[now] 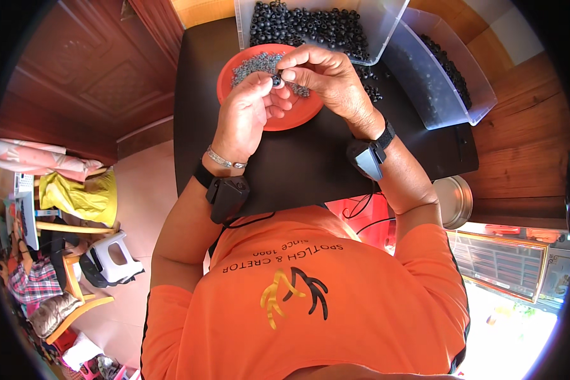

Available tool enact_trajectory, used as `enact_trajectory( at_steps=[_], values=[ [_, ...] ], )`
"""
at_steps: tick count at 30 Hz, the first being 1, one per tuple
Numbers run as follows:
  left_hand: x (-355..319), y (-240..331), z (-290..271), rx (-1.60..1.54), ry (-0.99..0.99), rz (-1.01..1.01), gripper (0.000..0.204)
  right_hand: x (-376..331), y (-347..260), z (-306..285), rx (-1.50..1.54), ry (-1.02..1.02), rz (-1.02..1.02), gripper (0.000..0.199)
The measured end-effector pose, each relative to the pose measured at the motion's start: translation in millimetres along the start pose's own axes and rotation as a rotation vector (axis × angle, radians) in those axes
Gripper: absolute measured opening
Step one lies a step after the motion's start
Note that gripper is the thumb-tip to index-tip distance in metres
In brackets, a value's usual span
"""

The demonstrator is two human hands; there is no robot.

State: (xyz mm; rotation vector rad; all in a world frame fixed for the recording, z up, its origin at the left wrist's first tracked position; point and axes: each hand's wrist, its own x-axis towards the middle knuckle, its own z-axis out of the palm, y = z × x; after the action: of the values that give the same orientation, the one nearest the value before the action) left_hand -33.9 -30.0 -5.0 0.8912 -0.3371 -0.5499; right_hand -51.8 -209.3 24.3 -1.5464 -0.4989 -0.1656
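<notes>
My left hand is over the red plate, pinching a small black round part between thumb and index finger, its other fingers curled loosely. My right hand meets it from the right, with thumb and index fingertips pressed together right at the black part. Whatever those right fingertips hold is too small and too covered to make out. Many tiny grey pieces lie heaped on the plate under both hands.
Behind the plate stands a clear plastic bin with many black round parts. A second clear bin with similar parts is on the right. Loose black parts lie between them on the dark table.
</notes>
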Motion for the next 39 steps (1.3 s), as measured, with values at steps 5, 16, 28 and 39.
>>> enact_trajectory(
  at_steps=[5, 16, 28, 39],
  values=[
    [-0.5, 0.7, 0.5, 0.042, -0.012, 0.0, 0.016, -0.3, 1.7, 3.5, -0.082, -0.017, -0.041, 0.014],
    [-2.8, 1.5, 3.2, -0.035, -0.021, 0.027, 0.014, -5.9, 3.5, 5.0, 0.106, -0.034, 0.061, 0.025],
    [-3.9, 1.8, 7.4, -0.048, -0.01, 0.011, 0.016, -10.3, 1.6, 18.1, -0.069, 0.029, -0.095, 0.031],
    [-10.6, 2.3, 16.9, -0.155, -0.033, 0.088, 0.019, -8.1, 5.0, 29.0, -0.537, 0.135, -0.456, 0.021]
  ],
)
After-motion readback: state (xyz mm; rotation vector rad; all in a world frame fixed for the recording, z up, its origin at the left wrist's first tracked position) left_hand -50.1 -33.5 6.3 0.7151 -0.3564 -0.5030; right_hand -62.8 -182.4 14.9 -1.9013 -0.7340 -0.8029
